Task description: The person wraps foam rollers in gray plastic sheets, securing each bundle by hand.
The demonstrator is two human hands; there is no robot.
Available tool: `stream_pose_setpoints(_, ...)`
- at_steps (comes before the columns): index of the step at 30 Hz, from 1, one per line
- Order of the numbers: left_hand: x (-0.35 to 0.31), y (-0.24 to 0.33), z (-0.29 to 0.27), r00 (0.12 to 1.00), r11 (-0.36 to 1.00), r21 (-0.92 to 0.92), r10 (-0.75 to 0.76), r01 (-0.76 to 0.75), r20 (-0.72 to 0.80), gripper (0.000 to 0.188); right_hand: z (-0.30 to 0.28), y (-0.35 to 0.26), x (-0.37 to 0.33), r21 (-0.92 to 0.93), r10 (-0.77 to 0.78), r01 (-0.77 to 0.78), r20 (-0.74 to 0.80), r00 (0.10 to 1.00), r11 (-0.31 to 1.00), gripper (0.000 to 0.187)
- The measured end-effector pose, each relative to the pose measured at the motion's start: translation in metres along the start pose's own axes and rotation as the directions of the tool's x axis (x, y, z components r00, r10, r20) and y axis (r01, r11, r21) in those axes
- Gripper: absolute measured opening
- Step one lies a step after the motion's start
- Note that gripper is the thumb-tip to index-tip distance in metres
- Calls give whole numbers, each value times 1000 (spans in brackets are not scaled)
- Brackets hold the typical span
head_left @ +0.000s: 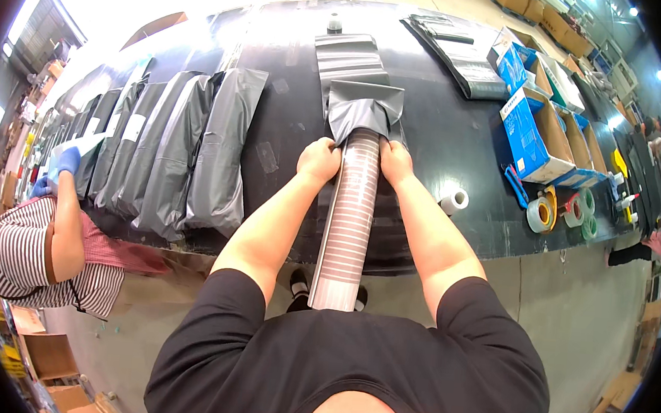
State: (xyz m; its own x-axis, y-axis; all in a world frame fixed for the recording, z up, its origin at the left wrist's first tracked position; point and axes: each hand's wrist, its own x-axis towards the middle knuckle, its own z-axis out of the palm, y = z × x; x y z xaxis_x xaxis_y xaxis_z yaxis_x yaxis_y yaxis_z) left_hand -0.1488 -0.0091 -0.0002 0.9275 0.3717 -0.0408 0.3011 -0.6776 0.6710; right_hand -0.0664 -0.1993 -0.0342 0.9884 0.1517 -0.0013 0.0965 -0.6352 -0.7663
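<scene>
A long roll with brown and pale stripes [352, 208], in shiny clear wrap, points away from me, its near end reaching past the table edge close to my body. Its far end sits inside the mouth of a grey plastic mailing bag [365, 116]. My left hand [320, 160] is closed on the left edge of the bag's mouth, beside the roll. On the opposite side, my right hand [395, 162] grips the bag's right edge, its fingertips partly hidden. Beyond the mouth, the bag lies creased on the black table [291, 118].
Several filled grey bags [226, 152] line the left, where a co-worker's blue-gloved hand [68, 160] holds paper. Right are flat grey bags [473, 74], blue-and-brown boxes [538, 137], a white roll [453, 201], a blue cutter [516, 187] and tape rolls [539, 215].
</scene>
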Motion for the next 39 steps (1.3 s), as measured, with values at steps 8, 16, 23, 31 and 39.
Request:
stream_pose_setpoints(8, -39, -40, -6, 963, 975, -14, 223, -224, 149, 23, -40, -19, -72, -385, -373, 460, 282, 884, 800, 21)
stream_pose_setpoints(16, -243, -113, -40, 602, 863, -425, 499, -274, 624, 23, -92, 50, -276, -72, -198, 348, 708, 678, 935, 33)
stream_pose_setpoints(23, -159, -34, -23, 774, 846, -342, 520, -409, 360, 14, -56, 18, -186, 176, -311, 270, 282, 907, 947, 9)
stream_pose_setpoints(31, -176, -24, -107, 373, 983, -168, 184, -75, 909, 35, -175, 31, -198, -97, -86, 327, 861, 501, 940, 43)
stream_pose_setpoints(39, -101, -11, -29, 751, 427, -624, -273, 654, 601, 47, -55, -14, -120, 16, 238, -242, 144, 961, 970, 80)
